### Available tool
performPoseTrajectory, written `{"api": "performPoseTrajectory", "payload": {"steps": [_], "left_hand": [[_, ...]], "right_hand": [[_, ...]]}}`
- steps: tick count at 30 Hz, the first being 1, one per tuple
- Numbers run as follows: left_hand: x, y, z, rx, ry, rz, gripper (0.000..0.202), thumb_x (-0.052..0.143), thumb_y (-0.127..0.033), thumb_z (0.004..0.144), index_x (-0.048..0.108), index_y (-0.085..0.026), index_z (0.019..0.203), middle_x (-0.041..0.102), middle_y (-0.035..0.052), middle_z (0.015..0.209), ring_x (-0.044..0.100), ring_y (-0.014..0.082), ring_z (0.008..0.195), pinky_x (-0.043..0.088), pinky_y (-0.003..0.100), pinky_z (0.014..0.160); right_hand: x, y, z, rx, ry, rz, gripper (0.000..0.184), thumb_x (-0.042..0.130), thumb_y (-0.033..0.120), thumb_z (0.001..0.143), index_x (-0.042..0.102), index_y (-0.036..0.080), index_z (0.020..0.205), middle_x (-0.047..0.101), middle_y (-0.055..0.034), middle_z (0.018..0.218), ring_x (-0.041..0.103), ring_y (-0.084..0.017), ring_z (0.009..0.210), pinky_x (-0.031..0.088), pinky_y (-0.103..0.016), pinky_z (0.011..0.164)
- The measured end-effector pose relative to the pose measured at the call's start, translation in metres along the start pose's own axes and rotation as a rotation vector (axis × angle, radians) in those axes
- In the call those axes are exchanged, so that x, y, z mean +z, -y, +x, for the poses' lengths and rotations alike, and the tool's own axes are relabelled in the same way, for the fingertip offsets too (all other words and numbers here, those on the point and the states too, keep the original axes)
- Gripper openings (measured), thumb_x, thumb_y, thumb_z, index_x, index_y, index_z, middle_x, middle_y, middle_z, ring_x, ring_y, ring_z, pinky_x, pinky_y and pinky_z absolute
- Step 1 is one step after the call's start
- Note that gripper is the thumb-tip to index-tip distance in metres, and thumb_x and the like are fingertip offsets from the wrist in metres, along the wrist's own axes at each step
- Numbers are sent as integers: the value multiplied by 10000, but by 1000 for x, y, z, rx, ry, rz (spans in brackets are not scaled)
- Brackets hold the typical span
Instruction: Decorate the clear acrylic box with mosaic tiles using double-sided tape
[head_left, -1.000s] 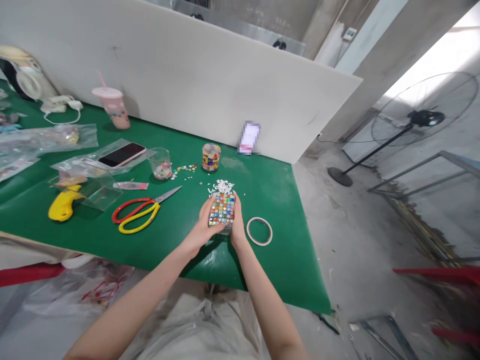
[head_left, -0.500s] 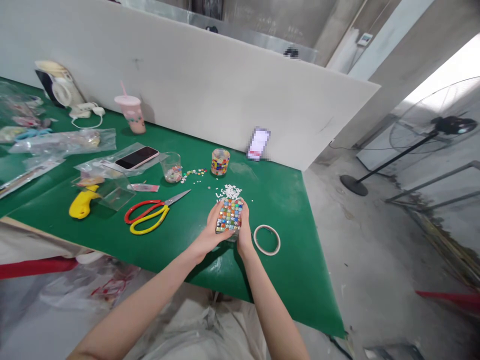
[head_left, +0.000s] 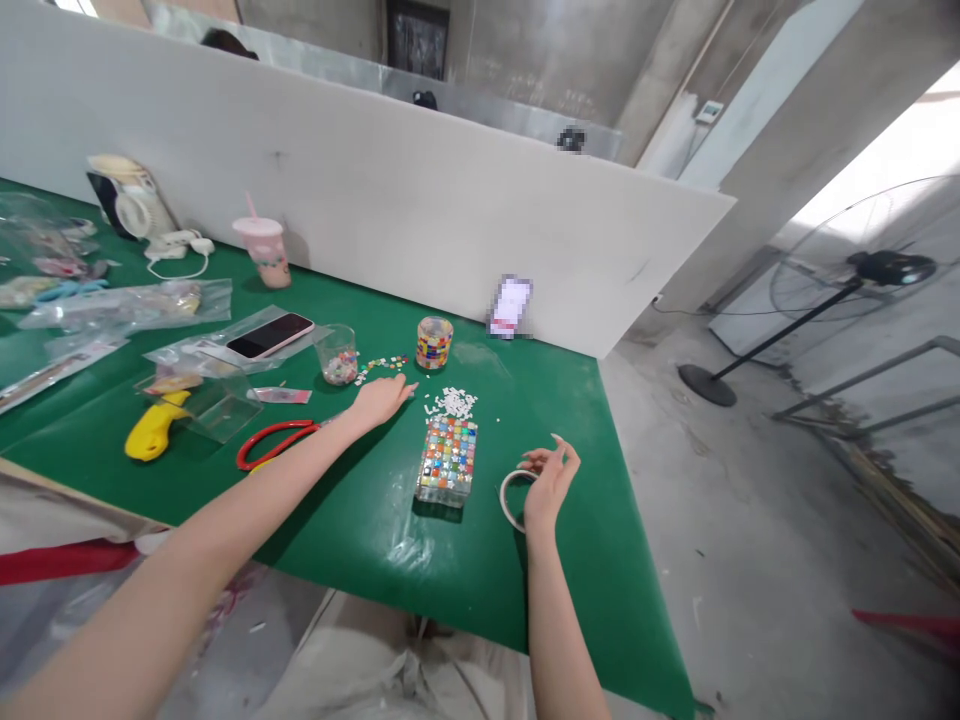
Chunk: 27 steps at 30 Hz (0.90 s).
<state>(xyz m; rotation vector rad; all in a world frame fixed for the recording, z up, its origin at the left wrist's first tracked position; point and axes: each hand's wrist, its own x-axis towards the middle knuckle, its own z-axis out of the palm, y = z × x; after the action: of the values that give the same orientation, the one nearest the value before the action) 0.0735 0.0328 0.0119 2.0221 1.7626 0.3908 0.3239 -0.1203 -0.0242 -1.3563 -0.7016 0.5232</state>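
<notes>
A clear block covered in coloured mosaic tiles [head_left: 448, 460] lies on the green table [head_left: 360, 520], with nobody holding it. My left hand [head_left: 381, 399] reaches forward past it, fingers stretched toward loose coloured tiles [head_left: 381, 365]. A heap of small white tiles [head_left: 451, 403] lies just right of that hand. My right hand [head_left: 550, 482] hovers to the right of the block, fingers loosely curled and apart, over a ring of tape [head_left: 511, 497]. It holds nothing.
Red and yellow scissors [head_left: 270, 446], a yellow cutter [head_left: 154, 430], a phone on plastic bags [head_left: 270, 335], a clear cup of tiles [head_left: 337, 354], a mosaic-covered jar [head_left: 434, 342] and a pink drink cup [head_left: 265, 250] stand on the table. A white partition [head_left: 420, 200] backs it. A floor fan [head_left: 855, 275] stands at the right.
Both hands let go of the mosaic block, which now rests on the table. My left hand moved forward-left to the loose tiles; my right hand moved right over the tape ring.
</notes>
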Motion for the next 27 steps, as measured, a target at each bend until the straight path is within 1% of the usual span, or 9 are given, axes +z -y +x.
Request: {"api": "performPoseTrajectory", "payload": {"steps": [7, 11, 14, 16, 18, 21, 23, 25, 27], "left_hand": [[27, -20, 19, 38, 62, 162, 334, 587, -328, 936, 578, -148, 1217, 608, 109, 1219, 620, 243, 1053, 541, 452, 873], [24, -22, 16, 18, 66, 105, 330, 590, -323, 935, 579, -148, 1213, 611, 106, 1213, 624, 238, 1044, 544, 447, 868], [10, -21, 5, -11, 28, 1, 314, 586, -328, 937, 587, -148, 1194, 621, 98, 1184, 631, 226, 1013, 549, 432, 849], [-5, -20, -8, -25, -10, -104, 290, 576, -344, 942, 598, -144, 1150, 635, 82, 1116, 639, 199, 939, 554, 394, 802], [-20, -22, -26, -27, -26, -239, 267, 521, -380, 966, 603, -138, 1044, 635, 42, 936, 619, 146, 764, 538, 313, 679], [-41, -34, -64, -1, 64, -470, 389, 291, -445, 1011, 494, -179, 813, 420, -57, 581, 400, 83, 450, 360, 209, 439], [-50, -48, -93, 45, 188, -605, 368, 325, -489, 968, 411, -211, 743, 322, -84, 522, 300, 73, 396, 275, 198, 395], [-56, -63, -120, 93, 291, -708, 324, 418, -515, 904, 404, -226, 760, 333, -91, 501, 314, 77, 390, 296, 204, 402], [-58, -76, -143, 133, 361, -775, 326, 452, -546, 871, 432, -230, 793, 474, -59, 544, 445, 104, 453, 386, 227, 455]], "right_hand": [[0, -5, 4, -25, 9, -152, 433, 330, 563, 949, 399, 203, 1179, 572, 34, 710, 556, -117, 512, 484, -254, 535], [-5, 0, 2, -69, 100, -288, 429, 319, 547, 956, 451, 192, 1157, 603, 16, 697, 606, -150, 566, 500, -286, 581], [-24, 8, -10, -129, 221, -433, 416, 462, 603, 888, 574, 208, 950, 612, -2, 666, 608, -187, 620, 478, -320, 622], [-42, 11, -20, -177, 300, -541, 457, 647, 657, 736, 607, 218, 859, 620, -15, 673, 586, -215, 639, 443, -339, 629], [-58, 11, -31, -233, 370, -627, 507, 722, 698, 619, 616, 235, 799, 646, -46, 755, 582, -256, 728, 415, -364, 675], [-68, 7, -38, -297, 469, -703, 486, 600, 726, 735, 575, 244, 683, 629, -55, 743, 556, -263, 743, 381, -378, 708], [-66, 7, -37, -322, 512, -725, 520, 479, 721, 822, 534, 241, 630, 596, -56, 676, 539, -256, 701, 373, -386, 706], [-62, 12, -35, -338, 541, -728, 542, 406, 700, 868, 494, 242, 592, 560, -53, 615, 523, -247, 648, 376, -397, 703], [-59, 26, -35, -349, 572, -712, 523, 376, 632, 915, 468, 244, 576, 527, -33, 564, 494, -220, 577, 386, -400, 700]]}}
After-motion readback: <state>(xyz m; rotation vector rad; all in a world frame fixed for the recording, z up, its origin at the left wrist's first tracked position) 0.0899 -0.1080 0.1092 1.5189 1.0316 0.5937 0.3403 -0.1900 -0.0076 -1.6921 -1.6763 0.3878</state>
